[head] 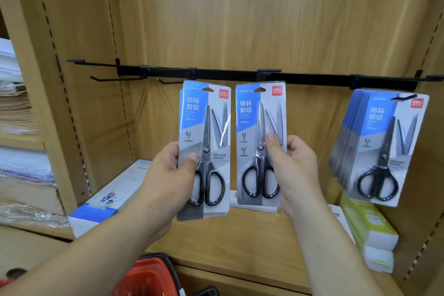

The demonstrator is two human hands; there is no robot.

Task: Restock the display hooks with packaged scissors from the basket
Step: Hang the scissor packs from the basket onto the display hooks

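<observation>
Each hand grasps 1 pack of scissors, upright and face out, with the hang slot at the top and just under the black rail [228, 74]. That probably keeps the slots free to thread onto a hook.

The left hand [177, 170] pinches the left pack [206, 127] low on its left edge, thumb on the front beside the pivot and fingers behind. The card rises above and to the right of the hand. The right hand [298, 170] grips the right pack [259, 122] the same way from its right edge, so this card stands to the hand's left.

The 2 labels differ in print and blade colour. Holding them side by side looks like sorting them by kind.

A bare hook [168, 82] ends just left of the left pack's top, and another hook [113, 78] sits further left. Whether the right pack's slot is on a hook I cannot tell.

A full stack [382, 142] hangs at the right, well apart. The red basket [149, 276] sits below the shelf [228, 230].
</observation>
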